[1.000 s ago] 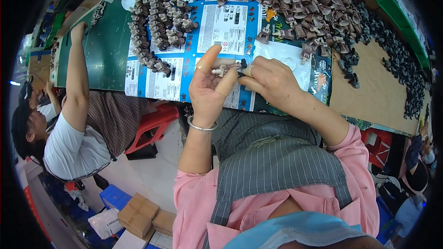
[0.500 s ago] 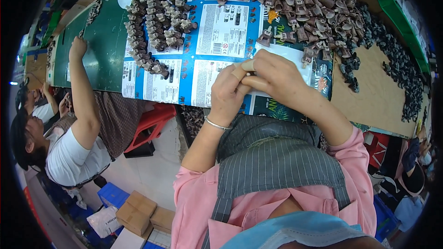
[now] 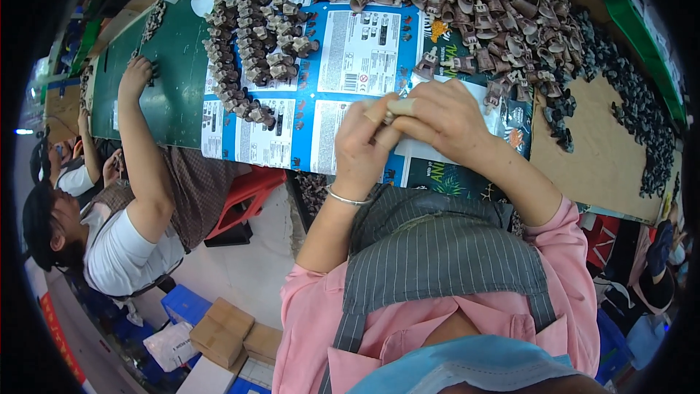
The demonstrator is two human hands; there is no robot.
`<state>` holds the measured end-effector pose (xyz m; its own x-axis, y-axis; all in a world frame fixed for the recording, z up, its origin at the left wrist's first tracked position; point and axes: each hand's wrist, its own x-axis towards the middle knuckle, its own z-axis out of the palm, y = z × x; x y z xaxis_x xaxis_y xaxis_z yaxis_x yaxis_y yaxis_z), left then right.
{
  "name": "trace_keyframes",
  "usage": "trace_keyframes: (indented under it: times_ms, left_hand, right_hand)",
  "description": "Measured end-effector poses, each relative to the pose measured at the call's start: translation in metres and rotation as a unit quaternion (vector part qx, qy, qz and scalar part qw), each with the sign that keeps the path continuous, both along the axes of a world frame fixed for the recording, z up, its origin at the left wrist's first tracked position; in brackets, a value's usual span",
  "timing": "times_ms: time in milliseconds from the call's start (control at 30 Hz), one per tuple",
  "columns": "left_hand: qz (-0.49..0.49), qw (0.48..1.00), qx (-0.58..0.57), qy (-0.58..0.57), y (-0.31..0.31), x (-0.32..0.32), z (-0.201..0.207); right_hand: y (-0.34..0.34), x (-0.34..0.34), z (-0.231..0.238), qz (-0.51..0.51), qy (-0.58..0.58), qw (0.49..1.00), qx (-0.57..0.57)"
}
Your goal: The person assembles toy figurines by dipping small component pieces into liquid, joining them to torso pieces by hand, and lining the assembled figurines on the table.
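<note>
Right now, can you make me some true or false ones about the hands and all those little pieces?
1. The left hand and right hand are close together. True.
2. The silver bracelet is on the right wrist. False: it is on the left wrist.
3. A heap of brown pieces lies beyond the right hand. True.
4. The dark pieces are left of that heap. False: they are to its right.
5. The apron has stripes. True.

Brown pieces (image 3: pixel 503 29) — smooth plastic look; bracelet (image 3: pixel 348 199) — shiny metal.
</note>
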<state>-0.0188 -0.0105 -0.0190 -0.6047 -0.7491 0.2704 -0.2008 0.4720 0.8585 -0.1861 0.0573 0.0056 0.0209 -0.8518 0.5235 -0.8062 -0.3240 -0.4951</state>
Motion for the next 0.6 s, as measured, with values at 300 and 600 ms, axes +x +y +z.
trace_keyframes:
  times_ms: [300, 600]
  left_hand:
    - [0.155, 0.979, -0.123, -0.04, -0.084, 0.009, 0.003]
    - [0.113, 0.948, -0.293, -0.055, -0.057, -0.024, 0.016]
  right_hand:
    - [0.113, -0.081, 0.003, -0.317, -0.044, 0.948, 0.0]
    - [0.162, -0.109, -0.029, -0.431, 0.071, 0.899, 0.036]
